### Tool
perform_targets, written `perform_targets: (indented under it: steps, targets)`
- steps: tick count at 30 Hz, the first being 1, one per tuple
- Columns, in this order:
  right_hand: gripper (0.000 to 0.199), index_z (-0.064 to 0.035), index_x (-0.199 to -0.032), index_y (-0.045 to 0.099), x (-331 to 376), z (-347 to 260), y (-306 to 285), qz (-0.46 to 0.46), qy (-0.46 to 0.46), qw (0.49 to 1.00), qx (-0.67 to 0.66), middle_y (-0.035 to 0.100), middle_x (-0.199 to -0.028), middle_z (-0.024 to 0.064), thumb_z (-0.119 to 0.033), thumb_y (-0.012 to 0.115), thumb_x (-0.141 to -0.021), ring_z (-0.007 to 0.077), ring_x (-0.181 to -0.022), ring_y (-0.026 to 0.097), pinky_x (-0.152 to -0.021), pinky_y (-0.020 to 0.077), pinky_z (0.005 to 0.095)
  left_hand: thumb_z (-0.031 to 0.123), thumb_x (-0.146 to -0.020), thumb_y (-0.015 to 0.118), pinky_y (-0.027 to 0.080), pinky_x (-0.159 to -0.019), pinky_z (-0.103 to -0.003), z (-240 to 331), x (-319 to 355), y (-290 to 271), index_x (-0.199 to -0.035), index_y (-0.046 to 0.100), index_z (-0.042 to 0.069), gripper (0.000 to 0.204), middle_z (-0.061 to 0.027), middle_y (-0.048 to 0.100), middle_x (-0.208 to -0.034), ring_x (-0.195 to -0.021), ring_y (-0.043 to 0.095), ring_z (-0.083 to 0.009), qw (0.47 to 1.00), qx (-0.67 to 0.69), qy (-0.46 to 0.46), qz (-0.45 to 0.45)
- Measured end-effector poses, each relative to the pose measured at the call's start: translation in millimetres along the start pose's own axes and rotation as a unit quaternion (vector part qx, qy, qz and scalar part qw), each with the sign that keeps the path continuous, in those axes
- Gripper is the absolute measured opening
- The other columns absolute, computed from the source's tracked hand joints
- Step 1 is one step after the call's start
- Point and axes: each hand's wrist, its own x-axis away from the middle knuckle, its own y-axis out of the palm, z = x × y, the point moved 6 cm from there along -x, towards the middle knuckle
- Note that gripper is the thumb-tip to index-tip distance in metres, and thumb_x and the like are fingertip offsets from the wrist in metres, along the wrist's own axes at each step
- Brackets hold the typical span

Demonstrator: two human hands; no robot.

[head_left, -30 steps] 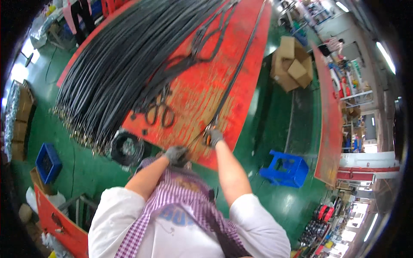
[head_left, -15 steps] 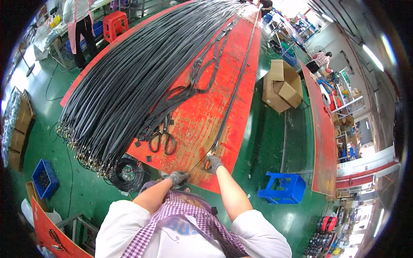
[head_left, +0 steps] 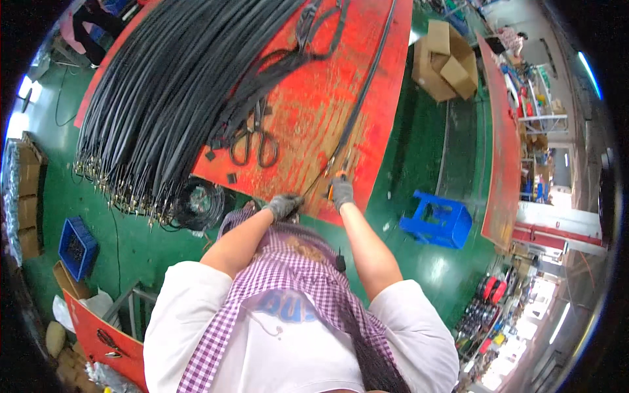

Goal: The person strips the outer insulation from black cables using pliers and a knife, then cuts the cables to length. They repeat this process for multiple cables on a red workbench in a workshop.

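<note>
At the near edge of the red counter [head_left: 308,111], just below the middle of the frame, your two gloved hands meet one black cable [head_left: 363,92]; your left hand [head_left: 283,205] is closed about the cable's near end, where it comes off the counter's edge, so the end stays put while you work on it; your right hand [head_left: 341,192] sits just beside it, a little further up the cable, its grip wrapped round a small orange-handled tool [head_left: 335,178] pressed to the cable; whether the tool's tip bites the cable or only rests on it is too small to tell.

The cable lies alone on the bare right strip of the counter, probably so it can be worked without tangling in the rest; its long axis runs from your hands up and to the right, toward the top of the frame, the near end pointing down at you.

In the upper left, a broad bundle of black cables [head_left: 164,98] lies roughly parallel, its metal-tipped ends hanging over the counter's left edge; a pair of scissors [head_left: 254,141] rests flat between bundle and single cable, within reach of your left hand; a blue stool [head_left: 436,219] stands on the green floor at right.
</note>
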Motion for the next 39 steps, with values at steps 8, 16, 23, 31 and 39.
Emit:
perform_targets:
  steps: [8, 16, 23, 31, 39]
  targets:
    - [0.048, 0.0009, -0.091, 0.05, -46.1, -49.6, 58.4, 0.085, -0.088, 0.953, 0.276, 0.056, -0.081, 0.0193, -0.039, 0.054, -0.064, 0.0302, -0.071, 0.056, -0.063, 0.0456, 0.0379, 0.021, -0.077, 0.055, 0.039, -0.041, -0.024, 42.2, 42.1, 18.1, -0.091, 0.056, 0.005, 0.021, -0.0037, 0.055, -0.061, -0.044, 0.047, -0.0112, 0.996, 0.049, -0.071, 0.019]
    - [0.064, 0.0017, -0.108, 0.04, 14.2, -115.2, 132.8, 0.195, -0.448, 0.728, 0.481, 0.045, -0.105, 0.0218, -0.039, 0.057, -0.061, 0.0345, -0.099, 0.042, -0.086, 0.0326, 0.0407, 0.023, -0.078, 0.053, 0.041, -0.04, -0.026, 24.8, 23.3, 12.5, -0.087, 0.057, 0.006, 0.019, -0.0027, 0.056, -0.061, -0.043, 0.048, -0.0118, 0.994, 0.101, -0.029, 0.001]
    - [0.072, 0.0016, -0.115, 0.03, 28.2, -115.7, 213.2, 0.005, -0.304, 0.852, 0.426, 0.037, -0.113, 0.0242, -0.031, 0.062, -0.059, 0.0349, -0.106, 0.037, -0.091, 0.0286, 0.0396, 0.021, -0.078, 0.052, 0.04, -0.047, -0.025, 16.4, 9.0, 19.7, -0.091, 0.054, 0.007, 0.02, -0.0028, 0.055, -0.068, -0.051, 0.047, -0.0118, 0.999, 0.023, 0.017, -0.033]
    - [0.077, -0.0053, -0.126, 0.012, 5.3, -86.2, 196.1, -0.064, 0.001, 0.969, 0.238, 0.026, -0.123, 0.022, -0.022, 0.058, -0.067, 0.0316, -0.114, 0.029, -0.094, 0.0268, 0.0351, 0.019, -0.079, 0.05, 0.04, -0.058, -0.025, 24.4, -4.1, 34.1, -0.097, 0.05, 0.006, 0.022, -0.0036, 0.054, -0.079, -0.065, 0.048, -0.0124, 0.999, 0.03, 0.013, -0.034]
    - [0.051, -0.0051, -0.109, 0.038, 53.4, -84.0, 114.2, -0.213, -0.029, 0.975, -0.055, 0.049, -0.087, 0.0068, -0.033, 0.058, -0.072, 0.0176, -0.079, 0.05, -0.069, 0.0405, 0.0284, 0.017, -0.081, 0.048, 0.04, -0.069, -0.024, 33.4, -29.3, 45.0, -0.103, 0.047, 0.006, 0.025, -0.0045, 0.053, -0.091, -0.079, 0.048, -0.013, 0.998, 0.048, 0.027, 0.012]
